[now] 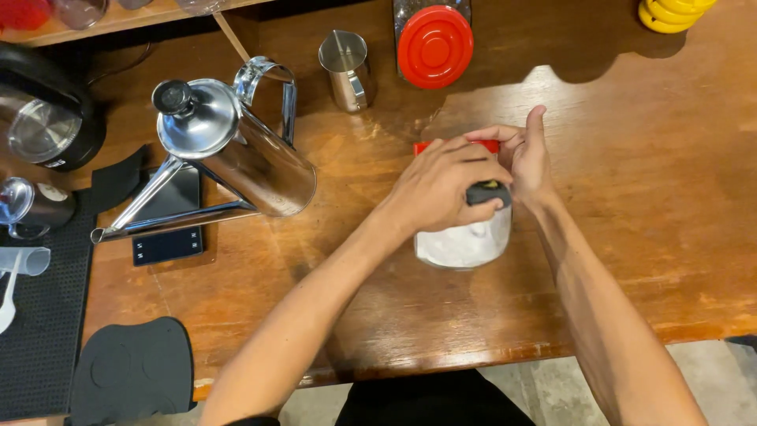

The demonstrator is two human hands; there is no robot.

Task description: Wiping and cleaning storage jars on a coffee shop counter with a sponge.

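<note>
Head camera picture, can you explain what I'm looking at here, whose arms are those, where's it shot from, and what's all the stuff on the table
This is one picture from a camera worn on a person's head, looking down, so the two bare arms coming up from the bottom edge are that person's own. There is no machine.

The left hand wraps over the top of a clear jar of white powder and grips a small dark thing there. The right hand holds the jar's far side, by a red lid that is mostly hidden.

On the wooden table stand a steel gooseneck kettle on a black scale, a small steel pitcher, a second jar with a red lid, and black mats at the left.
</note>
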